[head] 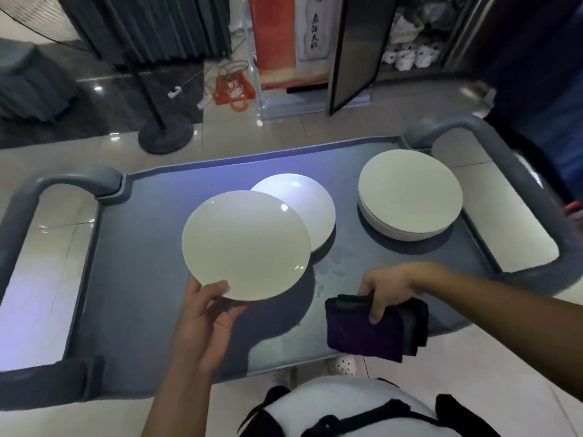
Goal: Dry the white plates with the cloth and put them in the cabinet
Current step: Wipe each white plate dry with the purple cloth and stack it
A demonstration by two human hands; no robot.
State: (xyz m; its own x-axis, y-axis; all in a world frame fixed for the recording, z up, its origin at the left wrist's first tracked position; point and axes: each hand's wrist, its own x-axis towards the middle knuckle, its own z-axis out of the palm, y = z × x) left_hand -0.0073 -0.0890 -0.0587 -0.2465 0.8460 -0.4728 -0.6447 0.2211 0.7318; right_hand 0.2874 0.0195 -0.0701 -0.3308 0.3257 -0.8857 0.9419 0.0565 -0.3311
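Your left hand (206,313) holds a white plate (246,246) by its near rim, thumb lying on the upper face and the fingers curled beneath, so the plate stands out beyond your hand, lifted above the cart top and tilted a little toward you. Its face is smooth, glossy and plain, with small glints near the far edge and the near edge. Your right hand (389,287) grips a folded dark purple cloth (375,326), thumb over the top layer and fingers behind; the cloth hangs below and in front of your hand, folded into several layers, at the near edge of the cart, well to the right of the held plate and not touching it.

You work over a grey cart tray (138,279) with raised rims and looped handles at both ends. On it lie a single white plate (312,209), partly hidden behind the held one, and a stack of white plates (410,206) toward the right end. Some wet patches (331,269) shine on the tray between the plates and your right hand.

Beyond the cart an open cabinet (407,42) holds white crockery on its shelves.
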